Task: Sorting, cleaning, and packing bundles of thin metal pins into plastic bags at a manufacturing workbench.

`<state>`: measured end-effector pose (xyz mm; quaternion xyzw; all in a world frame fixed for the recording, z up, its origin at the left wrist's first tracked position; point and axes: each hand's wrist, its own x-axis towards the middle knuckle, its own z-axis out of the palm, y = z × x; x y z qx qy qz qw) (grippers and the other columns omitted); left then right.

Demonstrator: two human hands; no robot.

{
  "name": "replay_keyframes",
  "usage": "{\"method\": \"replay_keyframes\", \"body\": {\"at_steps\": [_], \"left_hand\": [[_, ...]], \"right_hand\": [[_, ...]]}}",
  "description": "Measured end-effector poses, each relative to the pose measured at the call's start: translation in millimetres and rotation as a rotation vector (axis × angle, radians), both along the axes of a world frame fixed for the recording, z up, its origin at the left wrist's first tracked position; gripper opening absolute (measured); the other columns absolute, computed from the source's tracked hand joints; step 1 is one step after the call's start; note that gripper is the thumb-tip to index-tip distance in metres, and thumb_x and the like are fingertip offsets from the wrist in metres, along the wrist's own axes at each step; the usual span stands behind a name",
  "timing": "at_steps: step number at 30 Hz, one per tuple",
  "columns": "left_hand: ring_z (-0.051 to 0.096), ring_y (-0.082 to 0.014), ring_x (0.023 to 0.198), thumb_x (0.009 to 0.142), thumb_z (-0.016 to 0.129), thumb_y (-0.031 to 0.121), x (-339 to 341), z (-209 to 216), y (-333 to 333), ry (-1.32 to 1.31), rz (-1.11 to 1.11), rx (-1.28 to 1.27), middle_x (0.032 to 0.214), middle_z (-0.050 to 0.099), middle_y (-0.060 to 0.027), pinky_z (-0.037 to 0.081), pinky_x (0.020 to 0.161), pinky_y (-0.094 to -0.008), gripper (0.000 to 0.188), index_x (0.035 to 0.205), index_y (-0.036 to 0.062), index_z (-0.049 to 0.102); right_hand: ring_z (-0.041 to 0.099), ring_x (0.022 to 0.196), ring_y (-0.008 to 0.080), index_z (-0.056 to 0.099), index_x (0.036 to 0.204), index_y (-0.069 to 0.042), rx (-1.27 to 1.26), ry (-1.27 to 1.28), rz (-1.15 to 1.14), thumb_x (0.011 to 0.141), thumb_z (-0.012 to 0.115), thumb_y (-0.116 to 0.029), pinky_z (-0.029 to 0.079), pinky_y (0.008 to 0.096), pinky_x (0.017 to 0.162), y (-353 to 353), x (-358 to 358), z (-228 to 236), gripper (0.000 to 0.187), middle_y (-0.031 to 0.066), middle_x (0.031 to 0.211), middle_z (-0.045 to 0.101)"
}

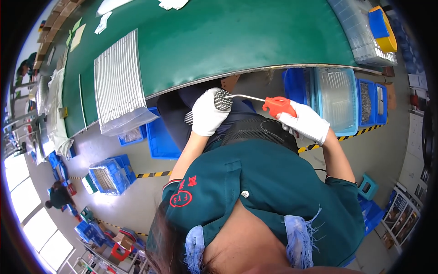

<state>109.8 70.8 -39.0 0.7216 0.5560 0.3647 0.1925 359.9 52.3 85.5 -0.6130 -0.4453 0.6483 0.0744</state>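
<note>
My left hand [209, 114], in a white glove, is closed around a bundle of thin metal tubes or rods [223, 100]. Their packed ends face right, and the other ends stick out below the hand's left side. A red air blow gun [279, 107] with a long, slightly bent metal nozzle is in my right hand [308, 123], also gloved in white. The nozzle's tip is at the bundle's ends; whether it touches them I cannot tell. Both hands are above my lap, just in front of the green table [246, 41]. The right hand's fingers are partly hidden.
A row of metal rods on clear plastic [119, 82] overhangs the table's front edge at left, with one thin rod [82, 101] beyond. Clear plastic trays [358, 34] are at the far right. Blue bins [163, 139] and a clear-lidded tub [336, 102] flank my legs.
</note>
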Motion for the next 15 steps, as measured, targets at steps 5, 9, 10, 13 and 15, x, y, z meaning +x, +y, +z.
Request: {"method": "replay_keyframes", "body": {"at_steps": [5, 9, 10, 13, 15], "left_hand": [[0.061, -0.0301, 0.067, 0.068, 0.071, 0.017, 1.0, -1.9, 0.2, -0.022, -0.002, -0.039, 0.073, 0.062, -0.0112, 0.05, 0.061, -0.0365, 0.022, 0.084, 0.0065, 0.06], [0.061, -0.0302, 0.068, 0.068, 0.071, 0.016, 0.7, -2.2, -0.7, -0.026, 0.008, -0.024, 0.073, 0.062, -0.0114, 0.05, 0.062, -0.0367, 0.023, 0.086, 0.0064, 0.06], [0.061, -0.0303, 0.068, 0.068, 0.071, 0.016, 0.2, -2.9, -0.6, -0.011, 0.011, 0.004, 0.073, 0.062, -0.0114, 0.05, 0.062, -0.0368, 0.023, 0.086, 0.0065, 0.06], [0.061, -0.0304, 0.068, 0.068, 0.071, 0.016, -0.6, -5.0, -0.6, -0.002, 0.012, 0.025, 0.074, 0.062, -0.0114, 0.05, 0.062, -0.037, 0.023, 0.086, 0.0065, 0.06], [0.061, -0.0304, 0.068, 0.068, 0.071, 0.016, -0.9, -4.4, -1.6, -0.007, 0.008, 0.017, 0.074, 0.062, -0.0113, 0.05, 0.062, -0.0371, 0.023, 0.086, 0.0066, 0.06]], "right_hand": [[0.053, 0.063, 0.0095, 0.049, 0.129, -0.007, 0.031, -0.043, 0.107, 0.085, 0.059, -0.035, 0.046, 0.0243, 0.061, -1.0, -1.3, 6.4, 0.053, 0.0019, 0.077, 0.06], [0.054, 0.064, 0.0106, 0.05, 0.127, -0.007, 0.07, -0.07, 0.066, 0.085, 0.058, -0.036, 0.046, 0.0253, 0.062, -2.9, 0.0, -2.7, 0.052, 0.0028, 0.077, 0.061], [0.054, 0.065, 0.0108, 0.051, 0.125, -0.006, 0.099, -0.144, 0.09, 0.085, 0.059, -0.037, 0.046, 0.0255, 0.062, -0.6, 1.0, -7.3, 0.051, 0.0029, 0.077, 0.06], [0.054, 0.065, 0.0105, 0.054, 0.119, -0.004, 0.045, -0.084, 0.028, 0.084, 0.06, -0.038, 0.045, 0.0259, 0.062, -2.9, 1.7, -0.5, 0.049, 0.0026, 0.075, 0.06], [0.052, 0.063, 0.0086, 0.054, 0.121, -0.005, 0.04, -0.123, 0.056, 0.084, 0.06, -0.036, 0.045, 0.0241, 0.06, 0.4, 4.1, -5.4, 0.048, 0.0014, 0.073, 0.058]]}}
